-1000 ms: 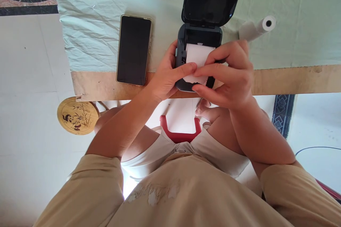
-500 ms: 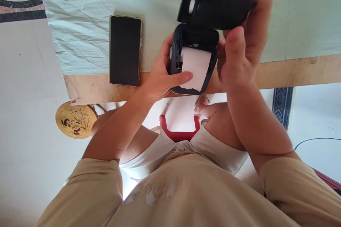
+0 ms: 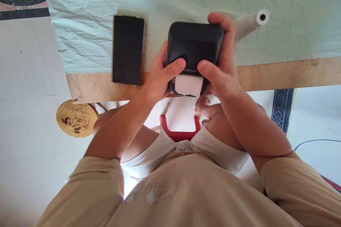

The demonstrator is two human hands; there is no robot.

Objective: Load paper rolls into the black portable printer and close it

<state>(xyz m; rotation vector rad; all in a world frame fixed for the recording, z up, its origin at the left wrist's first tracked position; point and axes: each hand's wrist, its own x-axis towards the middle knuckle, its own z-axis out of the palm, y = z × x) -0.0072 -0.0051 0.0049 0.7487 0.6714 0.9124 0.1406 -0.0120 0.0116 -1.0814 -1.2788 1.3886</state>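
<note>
Between my two hands is a dark label printer [image 3: 195, 44], its black cover down over the body. A strip of white paper [image 3: 188, 85] with a torn edge sticks out below the cover, on the side towards me. My left hand [image 3: 163, 74] grips the printer's left side, thumb on the cover's lower edge. Around the right side wraps my right hand [image 3: 225, 60], its thumb also pressing near that edge. The printer is held over the front edge of the table. Just beyond my right hand, a white paper roll [image 3: 250, 25] with a dark core hole lies on the cloth.
A phone [image 3: 128, 49] with a dark screen lies left of the printer. Pale green cloth [image 3: 87, 35] covers the table, whose bare wooden edge [image 3: 266, 74] shows in front. Below are a round wooden stool [image 3: 77, 118] and a red seat edge [image 3: 179, 135] between my legs.
The printer's cover, raised in my right hand before, is now down over the paper compartment. My right hand has come down to the printer's side, and the paper roll behind it now shows.
</note>
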